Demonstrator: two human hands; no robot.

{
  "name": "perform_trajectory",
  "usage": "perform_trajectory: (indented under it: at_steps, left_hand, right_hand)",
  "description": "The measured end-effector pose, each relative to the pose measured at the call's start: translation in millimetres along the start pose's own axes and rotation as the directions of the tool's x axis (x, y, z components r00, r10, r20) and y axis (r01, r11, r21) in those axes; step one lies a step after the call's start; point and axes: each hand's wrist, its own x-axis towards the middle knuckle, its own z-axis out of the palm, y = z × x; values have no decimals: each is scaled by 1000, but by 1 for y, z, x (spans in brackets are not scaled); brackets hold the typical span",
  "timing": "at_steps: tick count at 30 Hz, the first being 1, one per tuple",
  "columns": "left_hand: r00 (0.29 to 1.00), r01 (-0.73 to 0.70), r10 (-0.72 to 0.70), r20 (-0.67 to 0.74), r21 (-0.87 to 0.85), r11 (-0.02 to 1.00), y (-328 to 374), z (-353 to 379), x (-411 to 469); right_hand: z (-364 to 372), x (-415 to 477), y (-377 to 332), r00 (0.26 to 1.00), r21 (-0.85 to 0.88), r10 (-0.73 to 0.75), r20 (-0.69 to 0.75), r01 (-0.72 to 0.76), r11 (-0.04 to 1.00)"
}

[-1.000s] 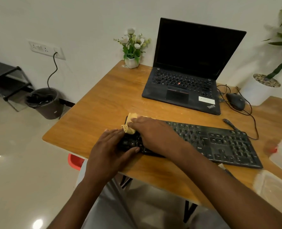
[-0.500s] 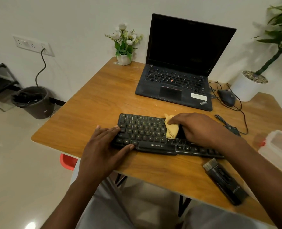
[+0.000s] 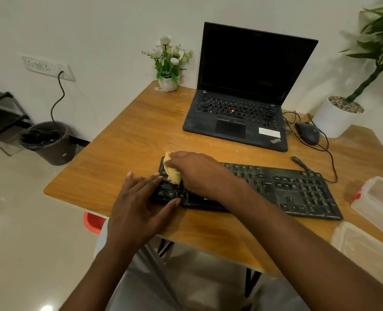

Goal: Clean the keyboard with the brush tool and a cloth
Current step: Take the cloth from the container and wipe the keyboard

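Note:
A black keyboard (image 3: 287, 189) lies along the near part of the wooden table (image 3: 130, 140). My right hand (image 3: 199, 171) presses a crumpled yellow cloth (image 3: 173, 172) onto the keys at the keyboard's left end. My left hand (image 3: 141, 205) rests flat at the keyboard's left front corner, fingers spread, thumb on its front edge, steadying it. The brush tool is hidden behind my right forearm.
An open black laptop (image 3: 242, 104) stands behind the keyboard. A mouse (image 3: 308, 132) with cable lies to its right, beside a white plant pot (image 3: 334, 118). A flower pot (image 3: 168, 83) sits at the back. Clear plastic containers (image 3: 376, 203) occupy the table's right edge. A bin (image 3: 51, 142) stands on the floor.
My right hand has swept the cloth from the keyboard's middle back to its left end. My left hand stays on the left corner. The brush has gone out of sight.

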Motion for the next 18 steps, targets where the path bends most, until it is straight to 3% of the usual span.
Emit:
perform_trajectory:
  at_steps: [12,15,18]
  left_hand:
    - [1000,8,-8,-1,16,1000,-1,1,0]
    - [1000,7,-7,-11,8,1000,0,1,0]
    - [999,18,-19,-42,-12,1000,4,-1,0]
  right_hand:
    - [-34,-74,91,989,-51,117,88,-112,992]
    - [-45,-78,111,971,-130,208,114,-193,973]
    - [-50,-70,104,967,-124,247,68,-238,963]
